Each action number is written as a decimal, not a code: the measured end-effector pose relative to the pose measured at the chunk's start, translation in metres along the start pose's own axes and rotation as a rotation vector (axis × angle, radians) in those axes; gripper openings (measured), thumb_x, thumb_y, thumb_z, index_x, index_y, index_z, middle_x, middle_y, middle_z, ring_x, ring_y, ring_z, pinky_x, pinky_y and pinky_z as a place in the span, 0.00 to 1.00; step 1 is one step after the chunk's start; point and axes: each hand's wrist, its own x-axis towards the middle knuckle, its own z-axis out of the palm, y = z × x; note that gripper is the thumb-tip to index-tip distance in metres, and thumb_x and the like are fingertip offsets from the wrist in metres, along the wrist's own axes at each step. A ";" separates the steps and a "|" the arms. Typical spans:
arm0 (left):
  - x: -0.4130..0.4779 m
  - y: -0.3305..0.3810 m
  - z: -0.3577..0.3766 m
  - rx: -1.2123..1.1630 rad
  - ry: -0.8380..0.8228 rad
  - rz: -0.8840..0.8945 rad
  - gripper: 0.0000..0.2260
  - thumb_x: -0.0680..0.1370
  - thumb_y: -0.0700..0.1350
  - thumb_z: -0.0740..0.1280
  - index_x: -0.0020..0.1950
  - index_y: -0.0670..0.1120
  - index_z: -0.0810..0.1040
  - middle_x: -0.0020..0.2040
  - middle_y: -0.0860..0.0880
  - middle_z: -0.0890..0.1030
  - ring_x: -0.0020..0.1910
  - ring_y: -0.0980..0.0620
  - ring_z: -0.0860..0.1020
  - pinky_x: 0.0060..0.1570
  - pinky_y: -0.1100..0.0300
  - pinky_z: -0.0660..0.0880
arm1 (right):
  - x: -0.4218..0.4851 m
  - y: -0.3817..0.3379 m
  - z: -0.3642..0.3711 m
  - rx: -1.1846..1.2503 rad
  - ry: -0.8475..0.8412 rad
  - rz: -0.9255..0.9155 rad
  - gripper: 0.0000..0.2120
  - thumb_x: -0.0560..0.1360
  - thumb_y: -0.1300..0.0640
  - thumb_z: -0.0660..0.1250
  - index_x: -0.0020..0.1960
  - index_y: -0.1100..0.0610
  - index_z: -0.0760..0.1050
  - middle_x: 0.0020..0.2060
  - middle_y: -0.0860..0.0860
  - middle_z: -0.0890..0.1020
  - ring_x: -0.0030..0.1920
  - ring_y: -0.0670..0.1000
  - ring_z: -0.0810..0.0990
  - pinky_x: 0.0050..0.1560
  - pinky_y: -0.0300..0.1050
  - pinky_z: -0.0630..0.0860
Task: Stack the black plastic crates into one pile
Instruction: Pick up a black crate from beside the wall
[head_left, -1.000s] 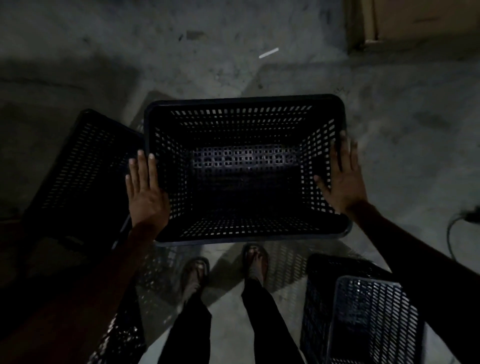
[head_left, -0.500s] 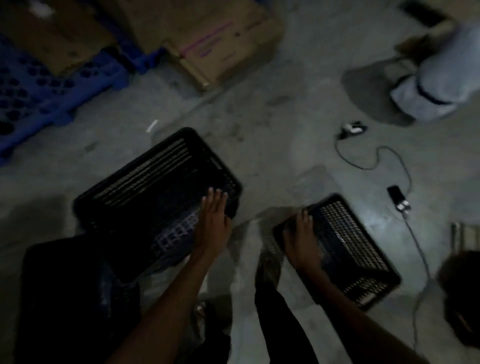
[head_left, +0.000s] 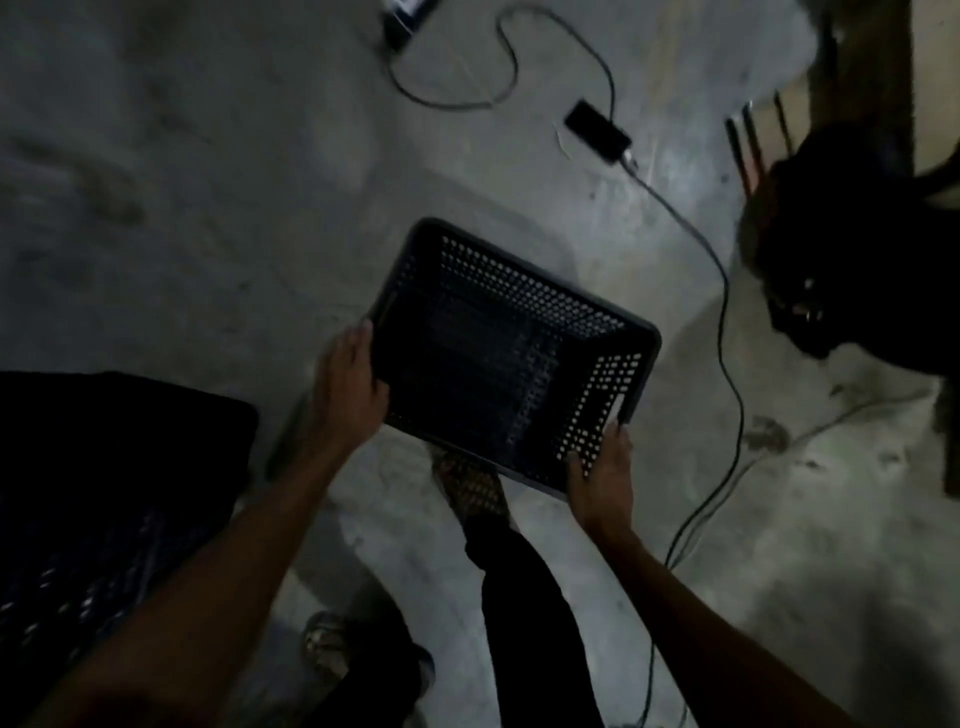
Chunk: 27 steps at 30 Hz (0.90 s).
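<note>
A black perforated plastic crate (head_left: 498, 291) is held tilted in the middle of the view, its open top facing me, above the concrete floor. My left hand (head_left: 349, 382) grips its left rim. My right hand (head_left: 600, 475) grips its near right corner, fingers on the perforated side wall. A second black crate (head_left: 109, 467) stands at the lower left, dark and partly hidden behind my left forearm. My legs and sandalled feet show below the held crate.
A black cable (head_left: 727, 322) runs across the floor on the right, from a small black adapter (head_left: 597, 130) at the top. A dark bag-like mass (head_left: 857, 249) lies at the right edge. Bare grey concrete floor (head_left: 182, 182) spreads at the upper left.
The view has swung to the right. Half a second ago my left hand rested on the left crate and my right on the smaller crate; now both hands hold that crate up.
</note>
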 end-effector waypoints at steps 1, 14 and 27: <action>0.024 -0.003 0.024 0.051 -0.030 0.006 0.33 0.73 0.42 0.61 0.76 0.35 0.56 0.75 0.33 0.61 0.74 0.35 0.61 0.74 0.44 0.57 | 0.023 0.022 0.013 0.003 0.020 0.065 0.35 0.80 0.52 0.60 0.77 0.66 0.46 0.77 0.63 0.51 0.78 0.61 0.49 0.75 0.53 0.54; 0.153 -0.052 0.116 -0.043 0.101 -0.197 0.16 0.72 0.46 0.65 0.53 0.38 0.82 0.47 0.38 0.84 0.44 0.45 0.81 0.49 0.50 0.77 | 0.148 0.113 0.076 0.525 0.101 0.505 0.18 0.77 0.50 0.64 0.65 0.54 0.76 0.57 0.55 0.83 0.58 0.53 0.81 0.62 0.49 0.76; -0.033 0.015 -0.174 -0.227 0.241 -0.467 0.06 0.72 0.36 0.66 0.38 0.46 0.76 0.38 0.48 0.75 0.38 0.50 0.75 0.38 0.52 0.78 | 0.040 -0.068 -0.178 0.387 -0.046 0.199 0.17 0.78 0.52 0.65 0.64 0.56 0.78 0.56 0.59 0.83 0.59 0.57 0.81 0.60 0.50 0.75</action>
